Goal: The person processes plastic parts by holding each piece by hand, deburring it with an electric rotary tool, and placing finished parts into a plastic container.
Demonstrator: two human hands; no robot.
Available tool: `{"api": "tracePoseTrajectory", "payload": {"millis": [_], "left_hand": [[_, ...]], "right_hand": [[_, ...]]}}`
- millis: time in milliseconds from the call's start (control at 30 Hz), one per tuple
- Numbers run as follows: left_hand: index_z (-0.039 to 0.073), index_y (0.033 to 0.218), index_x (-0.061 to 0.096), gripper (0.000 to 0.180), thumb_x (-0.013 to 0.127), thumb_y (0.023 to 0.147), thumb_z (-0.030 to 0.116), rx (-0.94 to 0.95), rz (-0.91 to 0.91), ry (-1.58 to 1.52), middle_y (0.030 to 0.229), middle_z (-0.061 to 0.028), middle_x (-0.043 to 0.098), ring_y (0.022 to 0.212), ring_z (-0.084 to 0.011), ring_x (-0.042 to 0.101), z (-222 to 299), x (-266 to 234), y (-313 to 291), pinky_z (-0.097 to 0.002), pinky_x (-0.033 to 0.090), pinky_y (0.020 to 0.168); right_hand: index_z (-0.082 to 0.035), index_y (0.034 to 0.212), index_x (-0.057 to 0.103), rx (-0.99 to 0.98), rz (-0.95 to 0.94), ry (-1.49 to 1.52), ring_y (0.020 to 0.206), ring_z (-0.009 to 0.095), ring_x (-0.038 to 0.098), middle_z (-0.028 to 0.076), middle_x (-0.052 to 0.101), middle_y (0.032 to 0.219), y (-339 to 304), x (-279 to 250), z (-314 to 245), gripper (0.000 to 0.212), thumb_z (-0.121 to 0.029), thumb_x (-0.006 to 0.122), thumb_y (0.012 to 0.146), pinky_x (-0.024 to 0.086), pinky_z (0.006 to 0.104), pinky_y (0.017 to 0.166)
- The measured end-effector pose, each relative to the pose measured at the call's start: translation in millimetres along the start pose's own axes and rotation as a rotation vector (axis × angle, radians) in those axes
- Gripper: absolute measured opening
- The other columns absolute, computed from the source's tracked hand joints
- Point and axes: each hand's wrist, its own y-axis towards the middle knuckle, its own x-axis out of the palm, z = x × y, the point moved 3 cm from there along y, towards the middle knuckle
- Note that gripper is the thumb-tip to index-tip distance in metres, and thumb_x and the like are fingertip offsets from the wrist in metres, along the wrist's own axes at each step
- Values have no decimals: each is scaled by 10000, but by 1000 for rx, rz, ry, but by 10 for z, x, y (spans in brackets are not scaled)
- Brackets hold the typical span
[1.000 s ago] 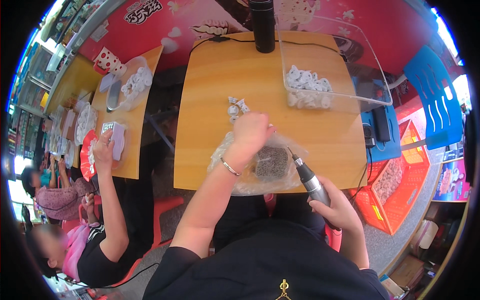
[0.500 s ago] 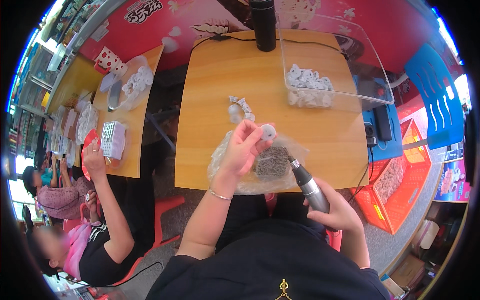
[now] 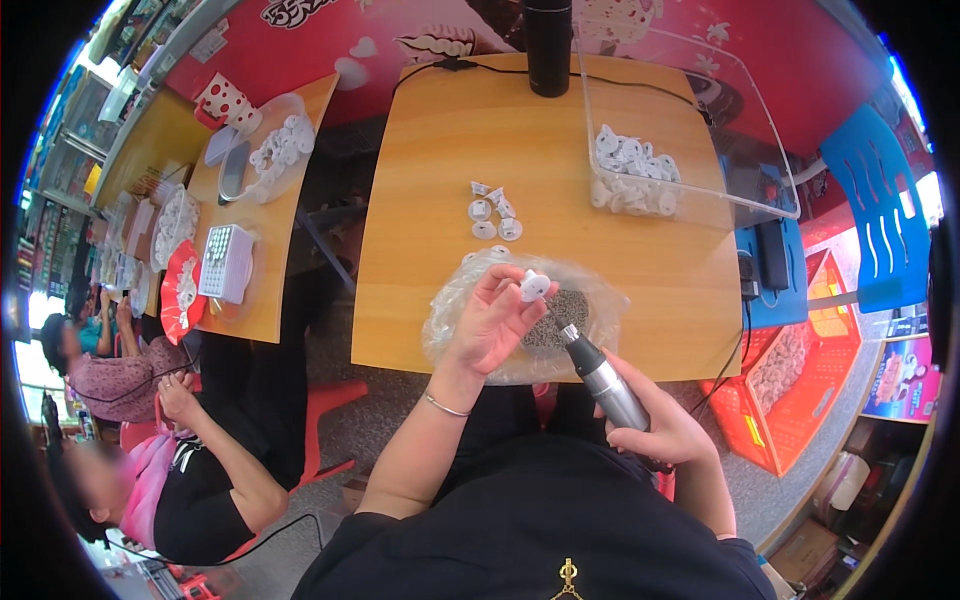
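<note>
My left hand (image 3: 493, 322) holds a small white plastic part (image 3: 533, 288) in its fingertips, over a clear plastic bag (image 3: 450, 325) at the near edge of the wooden table (image 3: 430, 240). A pile of small dark bits (image 3: 560, 312) lies in the bag. My right hand (image 3: 665, 432) grips a silver and black electric screwdriver (image 3: 603, 378), whose tip points up towards the white part. A few white parts (image 3: 493, 213) lie loose on the table beyond the bag.
A clear plastic bin (image 3: 720, 140) at the right holds several white parts (image 3: 628, 180). A black cylinder (image 3: 548, 45) stands at the far edge. A second table (image 3: 270, 290) at the left carries trays; two people sit there. A red crate (image 3: 800, 370) is at the right.
My left hand drew back from the loose parts beyond the bag, bringing a white part over the bag. The screwdriver tip has risen towards it.
</note>
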Motion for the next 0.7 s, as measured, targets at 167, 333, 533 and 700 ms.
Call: {"api": "tracePoseTrajectory", "payload": {"millis": [167,333,533,700], "left_hand": [[79,1086,569,174,587,914,104,-12,-26,-30,1180,-150,574,1137,-302,563,-6,41,44,-342,515,937],[63,1060,584,146,571,915,58,18,19,30,1198,-153,564,1162,-305,544,-7,118,72,-368,491,977],[62,1048,587,141,567,911,37,10,25,13,1201,-147,562,1169,-305,540,-38,122,74,-379,481,992],[59,1047,587,142,568,909,30,6,26,13,1200,-147,565,1170,-309,539,-48,122,77,-380,482,993]], "right_hand": [[-20,1472,188,19,1,1,977,190,552,133,526,1138,5,14,-5,843,-129,675,792,428,335,897],[-18,1472,187,32,30,-7,973,187,552,134,528,1136,30,21,-7,841,-123,669,792,427,334,901],[-81,1486,180,-31,58,-52,781,127,560,106,535,1032,47,8,19,839,-22,624,777,496,260,668],[-76,1484,184,7,69,-5,787,128,563,107,531,1039,37,-6,49,833,-18,622,777,499,260,669]]}}
